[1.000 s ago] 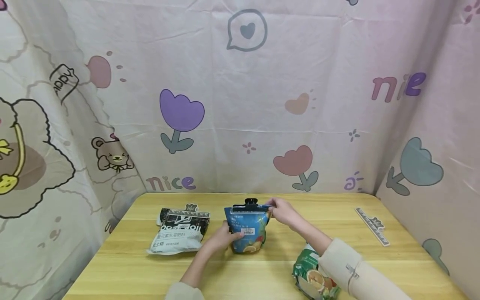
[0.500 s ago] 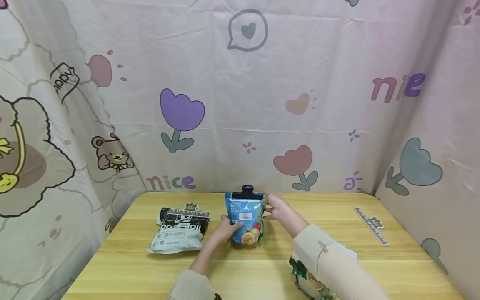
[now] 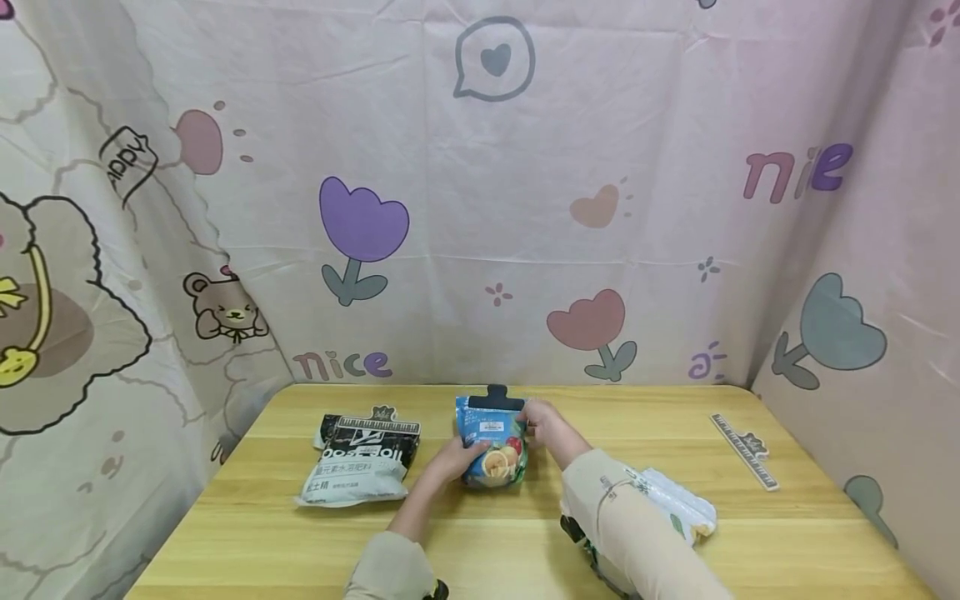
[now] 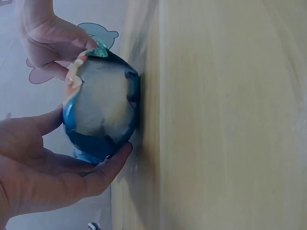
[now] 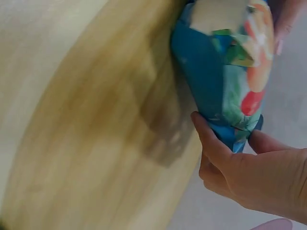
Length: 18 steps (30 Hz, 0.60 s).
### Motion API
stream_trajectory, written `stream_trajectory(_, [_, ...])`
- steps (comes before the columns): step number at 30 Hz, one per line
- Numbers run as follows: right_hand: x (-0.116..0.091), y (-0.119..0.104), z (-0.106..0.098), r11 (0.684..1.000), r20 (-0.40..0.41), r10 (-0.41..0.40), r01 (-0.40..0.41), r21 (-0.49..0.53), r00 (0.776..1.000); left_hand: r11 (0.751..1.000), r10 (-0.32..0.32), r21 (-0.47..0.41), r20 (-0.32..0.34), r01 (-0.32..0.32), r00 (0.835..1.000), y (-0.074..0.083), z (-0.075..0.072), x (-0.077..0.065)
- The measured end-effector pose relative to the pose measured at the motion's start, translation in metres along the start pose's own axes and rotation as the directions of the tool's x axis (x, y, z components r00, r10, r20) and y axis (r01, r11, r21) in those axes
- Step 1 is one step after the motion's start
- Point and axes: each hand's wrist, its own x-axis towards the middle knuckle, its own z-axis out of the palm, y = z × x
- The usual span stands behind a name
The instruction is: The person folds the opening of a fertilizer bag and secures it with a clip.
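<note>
A blue pouch [image 3: 491,450] with printed fruit is held upright mid-table, a black bag clip [image 3: 497,400] across its top. My left hand [image 3: 452,460] grips its lower left side, thumb on the front. At the upper right edge, near the clip's end, my right hand [image 3: 551,429] pinches the pouch. In the left wrist view the pouch's pale base [image 4: 103,98] faces the camera, with left-hand fingers [image 4: 103,175] beneath. The right wrist view has the right hand [image 5: 254,175] pinching a top corner of the blue pouch [image 5: 206,76].
At left lies a black-and-white bag [image 3: 356,467] with a piano-keyboard clip [image 3: 378,426] on top. A matching keyboard clip [image 3: 744,451] lies loose at right. Under the right sleeve are a white packet [image 3: 667,500] and a mostly hidden green pouch with a black clip [image 3: 573,529].
The blue pouch rose, then came down slightly, its top leaning back. My right forearm swung left, uncovering the white packet and covering more of the green pouch.
</note>
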Motion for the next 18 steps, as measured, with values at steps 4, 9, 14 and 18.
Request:
stream_trajectory(4, [-0.041, -0.011, 0.011, 0.998, -0.041, 0.043, -0.045, -0.042, 0.998, 0.998, -0.026, 0.05, -0.019, 0.027, 0.999, -0.002, 0.001, 0.001])
stream_trajectory(9, [-0.122, -0.035, 0.027, 0.993, -0.088, 0.022, -0.032, -0.112, 0.996, 0.995, 0.0, 0.096, -0.038, 0.004, 0.999, -0.006, 0.003, 0.0])
stream_trajectory(14, [-0.153, -0.042, 0.027, 0.995, -0.045, -0.023, 0.018, -0.1, 0.999, 0.992, 0.003, 0.126, -0.04, 0.003, 0.999, -0.005, 0.004, -0.001])
stream_trajectory(18, [-0.14, -0.037, 0.025, 0.995, -0.058, -0.03, 0.024, -0.098, 0.998, 0.989, -0.012, 0.149, -0.054, 0.02, 0.998, -0.004, 0.002, 0.0])
